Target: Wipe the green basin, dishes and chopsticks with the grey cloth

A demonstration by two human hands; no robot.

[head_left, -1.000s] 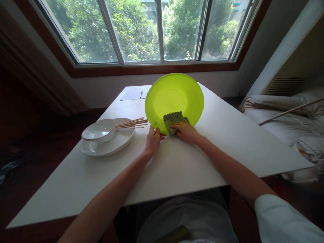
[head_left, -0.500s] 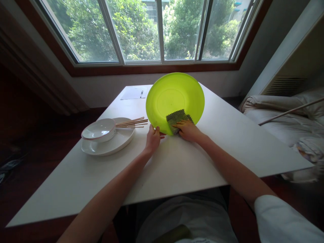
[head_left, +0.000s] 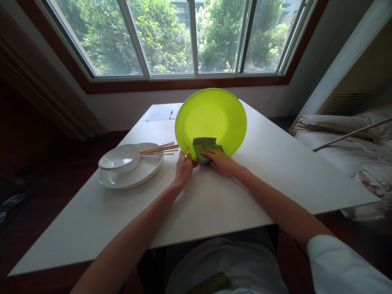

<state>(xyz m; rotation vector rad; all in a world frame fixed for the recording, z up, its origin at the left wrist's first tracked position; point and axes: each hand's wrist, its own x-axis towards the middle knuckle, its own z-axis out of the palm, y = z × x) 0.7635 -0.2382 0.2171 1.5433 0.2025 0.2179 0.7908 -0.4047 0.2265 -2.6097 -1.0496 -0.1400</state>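
Note:
A lime-green basin (head_left: 211, 116), round and shallow, is tilted up so its inside faces me. My left hand (head_left: 184, 165) grips its lower left rim, thumb on the near side. My right hand (head_left: 222, 162) holds a dark green scouring pad (head_left: 204, 147) with zigzag edges against the lower inside of the basin. The pad covers part of the bottom rim, and some of my right fingers are hidden behind it.
Left of my hands, a white bowl (head_left: 120, 158) and several wooden chopsticks (head_left: 161, 149) rest on a white oval plate (head_left: 134, 181). Paper (head_left: 158, 113) with a pen (head_left: 171, 114) lies at the far left of the white table (head_left: 220, 204). A covered sofa (head_left: 333, 143) stands at the right.
My right hand has slid the scouring pad left and slightly down along the basin's lower rim. The basin has shifted very slightly left, still in my left hand.

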